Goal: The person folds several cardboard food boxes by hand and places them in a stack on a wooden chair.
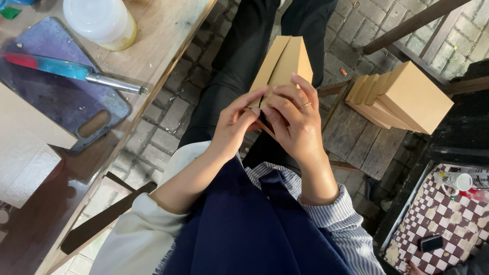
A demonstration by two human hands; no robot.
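Gripping cardboard box (285,63), left hand (232,127), right hand (295,125) (fingertips touching)

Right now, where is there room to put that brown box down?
The wooden stool has bare planks left of the stacked brown boxes. The table is bare between the plastic jar and its edge. Around the knife and cutting board it is crowded.

Single head-worn view looks steeply down, close over the lap, perhaps tilted.

Knife (76,71) on a cutting board (61,102), plastic jar (102,20) behind; stacked cardboard boxes (407,97) on a wooden stool (356,137).
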